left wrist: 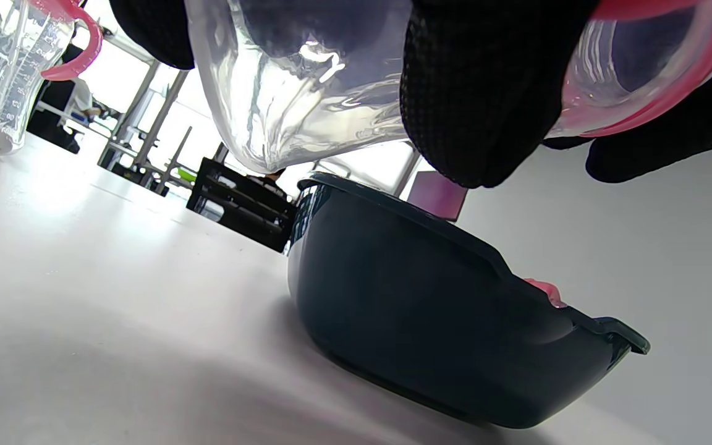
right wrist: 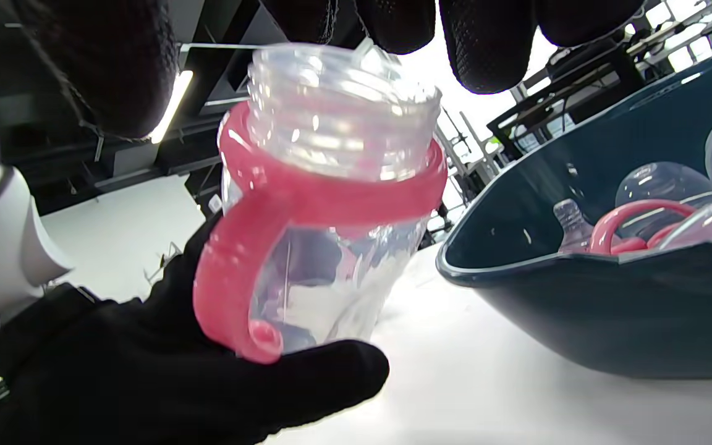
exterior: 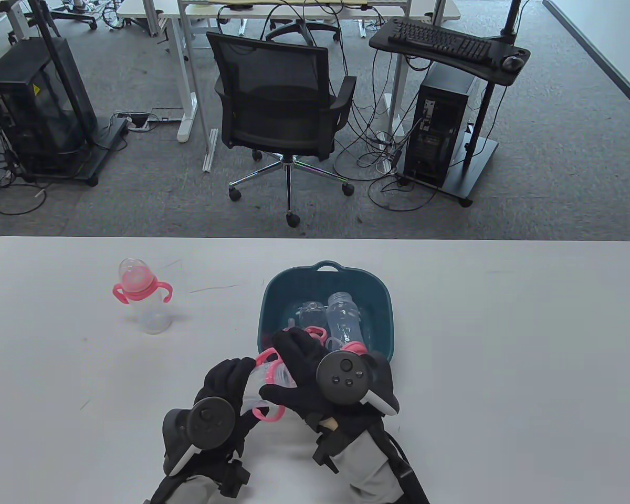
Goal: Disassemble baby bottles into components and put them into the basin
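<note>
While the left hand point(exterior: 226, 391) grips the bottle point(right wrist: 325, 204), right hand point(exterior: 307, 375) fingers curl over its open neck. Handle ring point(right wrist: 306, 198) may stick; a hard tug could knock the basin point(exterior: 380, 310).

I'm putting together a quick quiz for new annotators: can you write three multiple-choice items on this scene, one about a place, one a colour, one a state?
1. Where does the assembled bottle stand?
A. in the basin
B. on the table, left of the basin
C. on the chair

2. What colour is the handle ring on the held bottle?
A. pink
B. blue
C. yellow

3. How is the held bottle's neck?
A. capped
B. fitted with a nipple
C. open, threads bare

Key: B, it stands alone left of the basin; A, the ring and handle are pink; C, the right wrist view shows bare threads, while the left hand has its grip on the body.
</note>
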### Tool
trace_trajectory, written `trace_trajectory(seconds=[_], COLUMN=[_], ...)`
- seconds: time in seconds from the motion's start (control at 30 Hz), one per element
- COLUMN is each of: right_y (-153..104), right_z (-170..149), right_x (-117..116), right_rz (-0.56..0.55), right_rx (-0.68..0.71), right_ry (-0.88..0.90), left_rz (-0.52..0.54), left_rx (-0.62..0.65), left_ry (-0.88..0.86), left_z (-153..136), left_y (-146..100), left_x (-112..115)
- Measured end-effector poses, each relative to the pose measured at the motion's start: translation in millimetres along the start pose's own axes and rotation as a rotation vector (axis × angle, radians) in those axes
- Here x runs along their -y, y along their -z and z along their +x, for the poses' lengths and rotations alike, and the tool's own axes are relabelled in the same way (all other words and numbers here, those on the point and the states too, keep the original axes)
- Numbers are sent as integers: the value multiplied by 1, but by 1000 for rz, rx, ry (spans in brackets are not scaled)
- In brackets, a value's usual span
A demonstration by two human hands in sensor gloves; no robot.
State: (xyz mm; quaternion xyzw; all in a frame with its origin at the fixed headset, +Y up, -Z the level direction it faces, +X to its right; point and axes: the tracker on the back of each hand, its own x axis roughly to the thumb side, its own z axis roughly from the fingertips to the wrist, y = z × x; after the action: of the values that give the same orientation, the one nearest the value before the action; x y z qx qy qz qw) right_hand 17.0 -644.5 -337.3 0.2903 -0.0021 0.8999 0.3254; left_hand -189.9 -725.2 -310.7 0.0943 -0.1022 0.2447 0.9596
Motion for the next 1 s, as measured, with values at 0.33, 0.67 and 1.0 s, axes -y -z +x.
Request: trace_trajectory(seconds=[0.33,0.67,1.0], right_y=[5,3,0], right_z=[-1,-3,-6], right_x=[-11,-1,9], right_rz=[60,11,-19], right_rx=[-7,2,5], right_ry=[23,57,90], left_rz=[1,-4,2], left_rx=[19,5,6], left_ry=[0,-10,-10], left_z=[1,-1,-1], left_y=[-1,-1,0], left_x=[1,2,2])
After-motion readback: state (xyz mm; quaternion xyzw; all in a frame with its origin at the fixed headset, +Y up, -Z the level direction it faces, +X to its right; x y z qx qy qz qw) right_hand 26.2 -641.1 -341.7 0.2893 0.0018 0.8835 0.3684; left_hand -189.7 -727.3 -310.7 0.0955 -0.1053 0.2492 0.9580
